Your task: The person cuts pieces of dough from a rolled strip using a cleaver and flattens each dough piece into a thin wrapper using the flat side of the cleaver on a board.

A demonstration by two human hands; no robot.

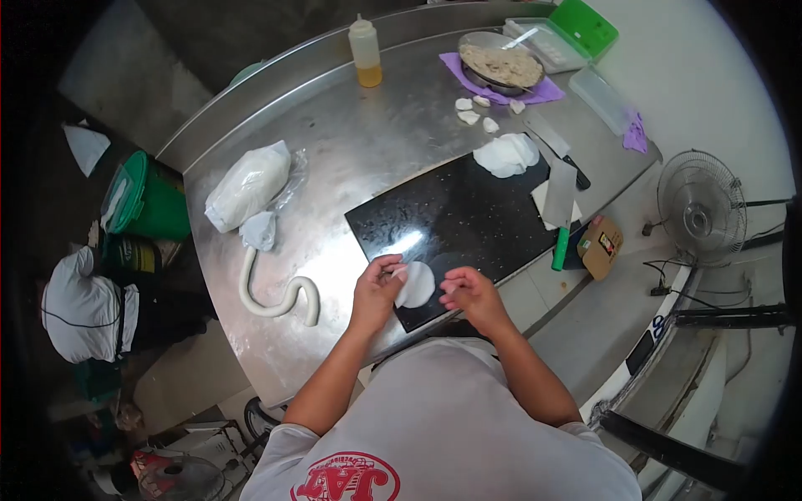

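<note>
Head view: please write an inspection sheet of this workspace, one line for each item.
Surface: steel table bearing a black stone board.
Job's things: round dough wrapper on the board's near edge; stack of finished wrappers; dough rope; bowl of filling.
Clutter: flour bag, squeeze bottle, cleaver, cut dough pieces.
Grippers: left hand pinches the wrapper's edge; right hand is beside it, fingers curled.
Cables: loose leads by the fan.
Surroundings: green bucket.
</note>
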